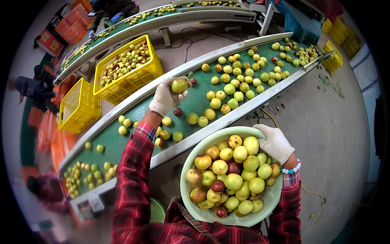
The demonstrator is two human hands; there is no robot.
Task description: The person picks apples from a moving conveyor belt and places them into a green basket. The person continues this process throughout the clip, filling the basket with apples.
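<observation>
My left hand (166,97), in a white knit glove, holds a green jujube fruit (179,85) above the green conveyor belt (195,99). Beside that fruit a dark red one (192,81) lies on the belt. My right hand (275,141), also gloved, grips the rim of a pale green plastic colander (186,170) at its upper right. Yellow-green, blotched and dark red fruits (233,182) fill much of the colander, which is in front of my body. More round fruits (229,89) are scattered along the belt, densest toward its far right end.
Beyond the belt stand a yellow crate (129,82) heaped with fruit and another yellow crate (80,106). A second conveyor (170,21) runs behind, where a blue-gloved person works. Orange crates (73,23) are stacked at upper left. A yellow cable (317,210) trails over the floor at right.
</observation>
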